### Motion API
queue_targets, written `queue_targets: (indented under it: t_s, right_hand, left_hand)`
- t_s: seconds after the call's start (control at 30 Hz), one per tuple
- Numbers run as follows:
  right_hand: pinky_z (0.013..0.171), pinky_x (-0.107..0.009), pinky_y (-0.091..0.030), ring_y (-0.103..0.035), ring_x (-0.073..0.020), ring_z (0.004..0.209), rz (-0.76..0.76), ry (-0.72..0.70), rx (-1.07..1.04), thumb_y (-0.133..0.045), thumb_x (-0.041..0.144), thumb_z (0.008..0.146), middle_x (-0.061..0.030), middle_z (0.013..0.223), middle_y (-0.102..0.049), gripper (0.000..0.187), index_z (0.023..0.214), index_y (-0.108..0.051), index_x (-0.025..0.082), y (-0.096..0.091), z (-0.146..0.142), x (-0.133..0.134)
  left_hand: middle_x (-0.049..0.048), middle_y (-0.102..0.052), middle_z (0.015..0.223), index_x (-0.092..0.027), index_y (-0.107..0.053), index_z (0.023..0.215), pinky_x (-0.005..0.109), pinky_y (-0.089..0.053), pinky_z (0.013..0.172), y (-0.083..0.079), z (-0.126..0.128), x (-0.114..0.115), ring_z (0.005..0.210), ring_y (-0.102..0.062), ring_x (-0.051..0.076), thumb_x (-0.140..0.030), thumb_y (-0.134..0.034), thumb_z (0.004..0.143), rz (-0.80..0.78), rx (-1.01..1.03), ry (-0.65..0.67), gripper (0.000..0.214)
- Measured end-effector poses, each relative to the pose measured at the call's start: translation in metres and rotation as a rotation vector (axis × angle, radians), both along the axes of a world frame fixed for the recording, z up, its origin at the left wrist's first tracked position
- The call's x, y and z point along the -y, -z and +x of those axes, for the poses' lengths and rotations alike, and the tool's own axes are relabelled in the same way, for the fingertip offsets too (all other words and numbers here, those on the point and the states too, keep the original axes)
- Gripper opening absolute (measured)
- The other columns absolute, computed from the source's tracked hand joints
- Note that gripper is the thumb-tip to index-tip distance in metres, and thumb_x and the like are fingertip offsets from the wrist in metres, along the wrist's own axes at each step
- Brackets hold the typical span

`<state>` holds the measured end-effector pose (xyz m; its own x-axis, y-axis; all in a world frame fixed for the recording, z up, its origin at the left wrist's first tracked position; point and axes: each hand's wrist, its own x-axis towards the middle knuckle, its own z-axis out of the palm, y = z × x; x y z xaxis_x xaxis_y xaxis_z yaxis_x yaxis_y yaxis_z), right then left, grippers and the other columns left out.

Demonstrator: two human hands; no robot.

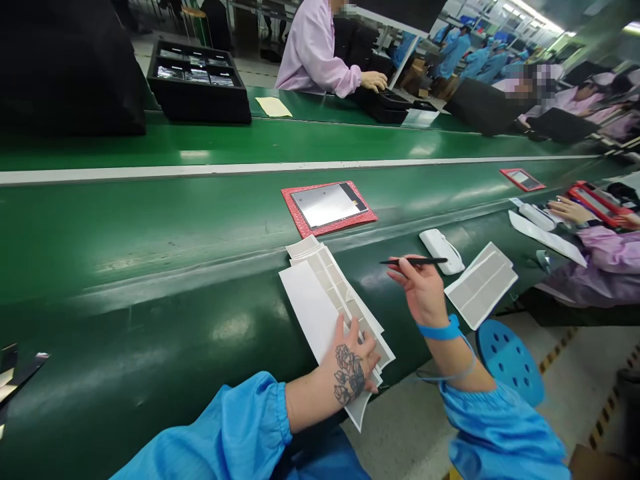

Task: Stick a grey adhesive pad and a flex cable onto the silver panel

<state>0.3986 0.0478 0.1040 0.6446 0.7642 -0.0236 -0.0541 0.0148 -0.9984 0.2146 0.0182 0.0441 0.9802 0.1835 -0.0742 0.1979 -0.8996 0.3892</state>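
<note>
My left hand (353, 363) lies flat on the near end of a stack of white sheets (320, 293) that rests on the green conveyor belt (150, 253). The fingers press on the sheets' edge. My right hand (420, 287) is raised to the right of the stack, palm up, and pinches thin black tweezers (413, 261) that point left. A blue strap circles the right wrist. Just beyond the stack lies a silver panel on a red tray (327, 207).
A white holder (441, 250) and another white sheet (481, 283) lie to the right. A blue stool (510, 360) stands below. A person in a purple sleeve (607, 257) works at right with a red tray (597, 200). Black trays (197, 83) sit across the belt.
</note>
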Motion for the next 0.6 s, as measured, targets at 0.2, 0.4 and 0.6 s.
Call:
queue_targets:
  t_s: [0.2,0.4,0.6]
  right_hand:
    - [0.062,-0.027,-0.061,-0.07,-0.0179,0.075,-0.021,0.168,0.052,-0.088,0.044,0.055,-0.0008,0.082,-0.072,0.037,0.078,-0.066,0.023,-0.021,0.014,0.086]
    - [0.07,-0.034,-0.062,-0.071,-0.021,0.078,-0.181,0.064,-0.038,-0.085,0.047,0.06,-0.0029,0.082,-0.074,0.033,0.077,-0.069,0.024,0.006,-0.023,0.134]
    - [0.069,-0.033,-0.06,-0.069,-0.0197,0.071,-0.232,-0.028,-0.021,-0.085,0.054,0.056,-0.0019,0.075,-0.072,0.046,0.082,-0.064,0.022,0.033,-0.039,0.124]
  left_hand:
    - [0.0122,-0.062,0.111,-0.017,-0.063,0.113,0.05,-0.036,0.1,-0.009,0.021,-0.038,0.108,-0.054,0.029,-0.05,-0.052,0.09,0.113,0.094,0.03,0.041]
    - [0.0083,-0.062,0.103,-0.019,-0.064,0.102,0.035,-0.041,0.094,-0.03,0.0,-0.064,0.104,-0.055,0.02,-0.03,-0.034,0.099,0.161,0.262,-0.011,0.032]
    - [0.0108,-0.066,0.112,-0.017,-0.065,0.108,0.05,-0.035,0.105,-0.016,-0.041,-0.037,0.111,-0.056,0.027,-0.039,-0.047,0.094,0.167,0.267,-0.313,0.032]
